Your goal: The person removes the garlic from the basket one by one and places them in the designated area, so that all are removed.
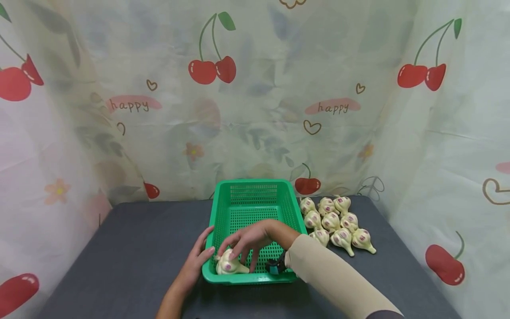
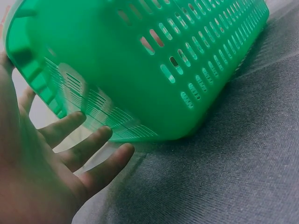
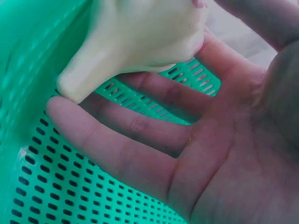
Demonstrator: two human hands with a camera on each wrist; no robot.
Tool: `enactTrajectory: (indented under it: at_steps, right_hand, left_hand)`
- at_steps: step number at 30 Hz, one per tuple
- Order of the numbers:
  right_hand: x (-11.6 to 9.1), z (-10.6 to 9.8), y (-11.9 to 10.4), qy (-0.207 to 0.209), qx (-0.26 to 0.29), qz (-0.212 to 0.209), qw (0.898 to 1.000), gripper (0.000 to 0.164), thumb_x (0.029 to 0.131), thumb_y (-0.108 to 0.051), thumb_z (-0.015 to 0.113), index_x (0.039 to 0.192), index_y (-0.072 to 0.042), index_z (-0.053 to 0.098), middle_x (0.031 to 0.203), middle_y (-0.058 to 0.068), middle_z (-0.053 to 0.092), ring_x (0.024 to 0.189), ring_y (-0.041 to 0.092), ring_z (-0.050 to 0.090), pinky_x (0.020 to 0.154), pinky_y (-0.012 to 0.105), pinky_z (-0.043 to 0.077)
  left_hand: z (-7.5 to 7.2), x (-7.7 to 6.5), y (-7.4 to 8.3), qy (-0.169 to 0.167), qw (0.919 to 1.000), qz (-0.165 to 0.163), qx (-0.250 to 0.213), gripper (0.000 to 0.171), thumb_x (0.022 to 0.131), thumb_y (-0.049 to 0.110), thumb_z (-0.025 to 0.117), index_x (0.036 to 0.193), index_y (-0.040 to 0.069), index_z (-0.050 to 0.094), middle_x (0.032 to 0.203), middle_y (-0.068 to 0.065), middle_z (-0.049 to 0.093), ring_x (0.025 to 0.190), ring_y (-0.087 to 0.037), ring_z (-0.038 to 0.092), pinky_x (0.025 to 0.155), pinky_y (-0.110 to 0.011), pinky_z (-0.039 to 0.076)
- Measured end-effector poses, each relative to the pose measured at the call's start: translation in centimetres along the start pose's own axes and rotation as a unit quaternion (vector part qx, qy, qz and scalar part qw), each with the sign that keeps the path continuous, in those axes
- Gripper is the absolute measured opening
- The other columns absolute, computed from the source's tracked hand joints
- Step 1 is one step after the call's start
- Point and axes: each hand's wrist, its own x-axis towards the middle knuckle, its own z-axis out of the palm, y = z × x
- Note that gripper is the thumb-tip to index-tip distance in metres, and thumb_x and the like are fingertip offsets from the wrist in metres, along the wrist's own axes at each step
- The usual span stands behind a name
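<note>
In the head view, my right hand [image 1: 255,237] reaches down into a green plastic basket [image 1: 296,212] and holds a garlic bulb [image 1: 228,265] at its front left corner. The right wrist view shows the pale stem of that garlic bulb [image 3: 100,58] against the fingers [image 3: 117,144], above the slotted floor. My left hand [image 1: 196,259] touches the basket's left rim. Seen from the left wrist, its fingers [image 2: 100,168] are spread and fairly straight beside the outer wall of the basket [image 2: 126,70].
Several garlic bulbs [image 1: 330,221] lie grouped in rows on the dark grey table [image 1: 159,248], right of the basket. A patterned curtain [image 1: 255,110] with cherries hangs behind the table and on both sides.
</note>
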Motion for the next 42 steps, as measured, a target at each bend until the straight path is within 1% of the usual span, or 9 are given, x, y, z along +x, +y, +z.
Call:
enactTrajectory:
  at_steps: [2,7,17,22,28,31,35,39,42]
  right_hand:
    - [0.0,0.0,-0.1,0.000,0.000,-0.006,1.000,0.036,0.099,-0.011,0.052,0.135,-0.013,0.052,0.129,0.009,0.050,0.106,0.035,0.060,0.084,0.059,0.047]
    - [0.0,0.2,-0.2,-0.004,0.007,-0.015,1.000,0.034,0.099,-0.007,0.053,0.133,-0.012,0.054,0.131,0.004,0.051,0.102,0.032,0.061,0.078,0.053,0.052]
    - [-0.4,0.0,0.2,0.015,-0.006,-0.018,1.000,0.038,0.096,-0.002,0.056,0.133,-0.012,0.056,0.133,0.002,0.049,0.097,0.027,0.062,0.077,0.050,0.053]
    - [-1.1,-0.5,0.7,0.036,-0.027,-0.020,0.999,0.041,0.096,-0.003,0.058,0.136,-0.010,0.054,0.133,0.001,0.049,0.102,0.025,0.060,0.078,0.051,0.053]
    - [-2.5,-1.1,1.4,0.082,-0.050,-0.027,0.995,0.042,0.094,-0.009,0.063,0.136,-0.011,0.055,0.139,0.002,0.046,0.117,0.020,0.051,0.075,0.050,0.054]
    - [-3.2,-1.4,1.9,0.106,-0.058,-0.040,0.992,0.042,0.093,-0.011,0.065,0.134,-0.012,0.057,0.132,0.007,0.052,0.112,0.021,0.053,0.073,0.049,0.054]
    - [-3.9,-1.8,2.3,0.136,-0.074,-0.064,0.986,0.040,0.091,-0.013,0.067,0.130,-0.014,0.059,0.119,0.010,0.058,0.099,0.023,0.058,0.070,0.047,0.055]
    - [-4.6,-2.1,2.6,0.172,-0.083,-0.076,0.979,0.039,0.090,-0.016,0.069,0.128,-0.015,0.060,0.117,0.008,0.058,0.095,0.021,0.058,0.070,0.046,0.055]
    - [-5.0,-2.3,3.0,0.204,-0.091,-0.088,0.971,0.038,0.090,-0.018,0.069,0.127,-0.017,0.061,0.117,0.006,0.058,0.093,0.020,0.057,0.069,0.045,0.054]
  left_hand:
    - [0.0,0.1,0.0,0.000,1.0000,0.002,-0.002,0.055,0.101,0.018,0.049,0.152,0.019,0.030,0.141,-0.021,0.042,0.122,-0.031,0.043,0.094,-0.031,0.039]
    - [-0.1,0.1,-0.1,-0.003,1.0000,0.008,0.001,0.055,0.100,0.017,0.049,0.152,0.018,0.029,0.141,-0.022,0.041,0.123,-0.032,0.043,0.093,-0.026,0.039]
    - [0.0,0.1,-0.2,-0.002,0.9999,0.014,0.000,0.055,0.101,0.016,0.049,0.152,0.018,0.030,0.140,-0.022,0.043,0.120,-0.031,0.046,0.092,-0.027,0.041]
    - [0.0,0.2,-0.2,-0.001,0.9999,0.014,-0.004,0.055,0.101,0.016,0.048,0.153,0.018,0.029,0.140,-0.022,0.042,0.122,-0.033,0.045,0.092,-0.029,0.041]
    - [0.0,0.1,-0.3,0.000,1.0000,0.009,-0.001,0.055,0.101,0.017,0.048,0.153,0.018,0.029,0.141,-0.023,0.042,0.123,-0.033,0.044,0.092,-0.030,0.041]
    - [0.0,0.1,-0.3,-0.002,0.9999,0.010,0.000,0.055,0.101,0.017,0.048,0.153,0.018,0.028,0.142,-0.023,0.040,0.124,-0.033,0.042,0.094,-0.031,0.040]
    - [-0.1,0.0,-0.2,-0.002,0.9999,0.014,0.004,0.054,0.102,0.018,0.047,0.153,0.018,0.028,0.146,-0.023,0.036,0.127,-0.034,0.038,0.097,-0.037,0.038]
    - [-0.1,0.1,-0.2,-0.006,0.9998,0.016,0.004,0.054,0.102,0.018,0.046,0.153,0.018,0.028,0.148,-0.023,0.034,0.129,-0.034,0.036,0.098,-0.040,0.037]
    - [-0.1,0.1,-0.3,-0.009,0.9998,0.018,0.004,0.054,0.102,0.018,0.046,0.153,0.018,0.027,0.150,-0.023,0.031,0.131,-0.034,0.034,0.099,-0.041,0.036]
